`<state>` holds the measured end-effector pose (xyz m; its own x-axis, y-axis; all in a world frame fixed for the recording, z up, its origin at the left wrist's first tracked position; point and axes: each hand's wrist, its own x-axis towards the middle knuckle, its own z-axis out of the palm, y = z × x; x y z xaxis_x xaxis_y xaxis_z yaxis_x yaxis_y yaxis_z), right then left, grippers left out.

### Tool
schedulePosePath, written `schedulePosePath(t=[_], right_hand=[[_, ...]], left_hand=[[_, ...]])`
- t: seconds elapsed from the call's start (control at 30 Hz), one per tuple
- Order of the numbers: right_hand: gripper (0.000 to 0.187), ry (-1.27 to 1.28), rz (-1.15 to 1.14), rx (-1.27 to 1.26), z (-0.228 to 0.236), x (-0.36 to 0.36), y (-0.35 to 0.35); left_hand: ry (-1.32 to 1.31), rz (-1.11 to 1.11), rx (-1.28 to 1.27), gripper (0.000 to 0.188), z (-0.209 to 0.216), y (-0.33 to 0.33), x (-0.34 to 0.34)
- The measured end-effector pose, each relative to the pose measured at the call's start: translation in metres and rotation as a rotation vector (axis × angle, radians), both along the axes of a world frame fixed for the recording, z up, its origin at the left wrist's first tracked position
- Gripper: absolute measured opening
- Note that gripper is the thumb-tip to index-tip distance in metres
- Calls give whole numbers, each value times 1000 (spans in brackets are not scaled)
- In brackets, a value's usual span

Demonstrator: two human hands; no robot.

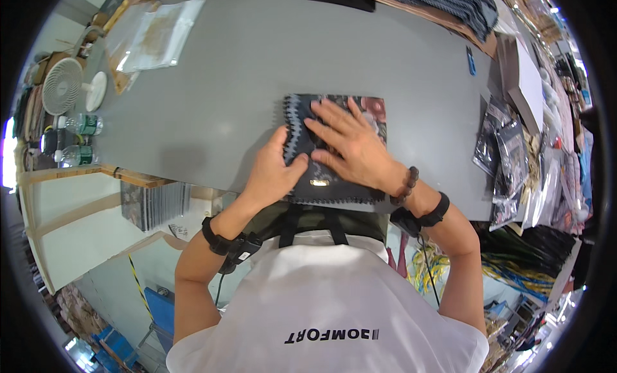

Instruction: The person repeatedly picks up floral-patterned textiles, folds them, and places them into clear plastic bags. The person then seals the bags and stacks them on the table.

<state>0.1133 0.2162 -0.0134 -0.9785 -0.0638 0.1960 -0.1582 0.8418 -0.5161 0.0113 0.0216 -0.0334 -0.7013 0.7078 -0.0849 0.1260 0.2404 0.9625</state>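
Observation:
A dark fabric swatch book (pixel 334 188) with zigzag-cut edges and a floral cover lies near the front edge of the grey table. Spread flat across its top is my right hand (pixel 355 145), with the fingers apart. At the book's left side, my left hand (pixel 273 167) has its thumb on the cover and its other fingers along the edge, partly hidden. A grey-blue zigzag strip (pixel 293 119) shows beside that edge.
Clear plastic bags (pixel 160 35) lie at the far left, near a white fan (pixel 63 86) and water bottles (pixel 80 156). At right are blue snips (pixel 471 61), a white box (pixel 522 84) and packaged dark items (pixel 511 145). Several similar books (pixel 157 206) stand in a compartment below the table.

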Motion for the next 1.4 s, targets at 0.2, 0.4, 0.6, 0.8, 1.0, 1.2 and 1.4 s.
schedulePosePath(t=[0.2,0.4,0.6,0.8,1.0,1.2,1.4], right_hand=[[62,-53,20,174,-8,8,-10],[62,-82,-79,216,-5,19,-5],[61,-94,-332,265,-9,45,36],[59,-79,-479,339,-19,60,59],[58,-85,-490,339,-18,60,58],[57,-66,-499,345,-22,61,59],[56,-76,-548,326,-20,55,59]], left_hand=[[310,109,-326,33,8,-11,-115],[1107,492,-212,34,-13,-7,-319],[630,560,-601,49,-18,-39,-360],[580,702,-619,49,-22,-86,-357],[563,627,-724,30,-10,-123,-356],[874,413,-852,25,-9,-145,-352],[762,704,-536,21,2,-145,-354]])
